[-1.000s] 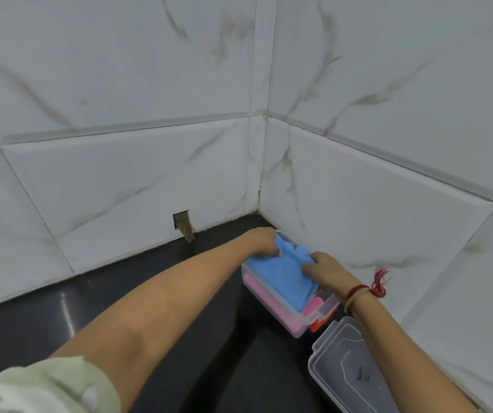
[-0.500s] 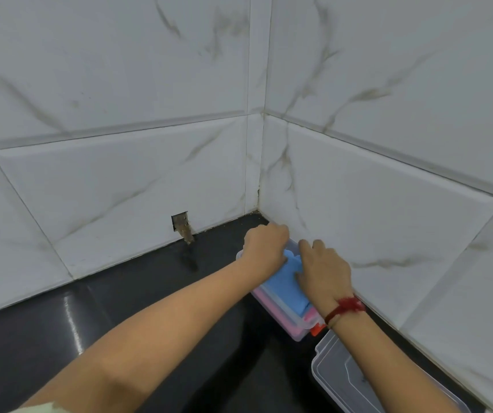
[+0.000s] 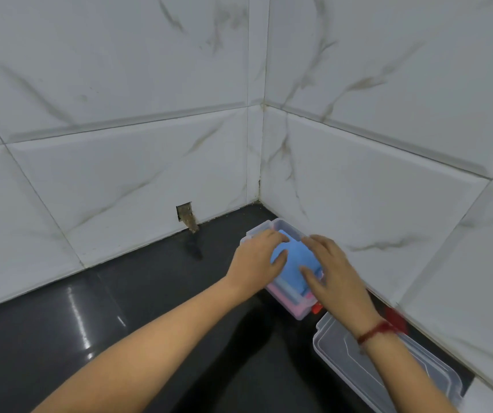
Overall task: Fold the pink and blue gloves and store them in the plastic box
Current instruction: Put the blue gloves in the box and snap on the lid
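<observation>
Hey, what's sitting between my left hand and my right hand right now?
The blue glove, lying on top inside the plastic box. The left hand and right hand rest on it from either side, as the head view shows.

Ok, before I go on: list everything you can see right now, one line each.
plastic box: one, clear, open, on the counter in the wall corner
blue gloves: one folded bundle, blue, on top inside the box
pink gloves: one layer, pink, under the blue, seen through the box wall
lid: one, clear, on the counter near the box
clasp: one, red, at the box's near end
counter: one, glossy black
wall tiles: several, white with grey veins
hole: one, brownish, low in the left wall
bracelet: one, red, right wrist
left hand: one, flat on the blue gloves
right hand: one, flat on the blue gloves
</observation>
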A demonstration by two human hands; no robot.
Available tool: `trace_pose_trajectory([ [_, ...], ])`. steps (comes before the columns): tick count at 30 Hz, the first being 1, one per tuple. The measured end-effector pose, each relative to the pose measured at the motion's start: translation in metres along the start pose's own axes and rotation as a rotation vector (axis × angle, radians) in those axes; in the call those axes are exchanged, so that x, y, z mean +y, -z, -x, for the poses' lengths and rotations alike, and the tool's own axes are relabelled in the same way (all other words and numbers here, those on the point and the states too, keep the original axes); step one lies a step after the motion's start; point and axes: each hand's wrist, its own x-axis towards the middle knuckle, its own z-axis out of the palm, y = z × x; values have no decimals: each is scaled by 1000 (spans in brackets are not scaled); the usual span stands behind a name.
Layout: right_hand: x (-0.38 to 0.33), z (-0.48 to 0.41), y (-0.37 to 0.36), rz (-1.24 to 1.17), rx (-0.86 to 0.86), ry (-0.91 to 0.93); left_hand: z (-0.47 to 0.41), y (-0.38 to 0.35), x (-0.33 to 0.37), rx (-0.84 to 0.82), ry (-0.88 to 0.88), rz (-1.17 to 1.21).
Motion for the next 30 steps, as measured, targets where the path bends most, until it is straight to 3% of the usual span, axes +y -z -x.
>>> trace_pose_trajectory([
  [2, 4, 32, 13, -68, 180, 0, 31, 3, 9, 150, -304, 50],
  [3, 7, 49, 15, -94, 212, -27, 49, -1, 14, 145, -427, 74],
  [6, 13, 92, 9, -107, 196, -112, 93, -23, 25, -87, -569, 113],
  [12, 17, 137, -2, -104, 16, -203, 111, -60, 38, -480, -502, -171],
  [18, 14, 158, 10, 171, -207, -285, 101, -49, 46, -482, -554, -301],
  [22, 4, 163, 23, 378, -373, -295, 106, -19, 45, -477, -540, -163],
  [26, -21, 161, 37, 525, -297, -170, 108, 26, 50, -423, -469, 20],
  [28, -33, 157, 41, 504, -88, -56, 102, 48, 53, -344, -448, 110],
  [30, -51, 147, 43, 487, 4, -29, 92, 67, 50, -237, -388, 197],
])
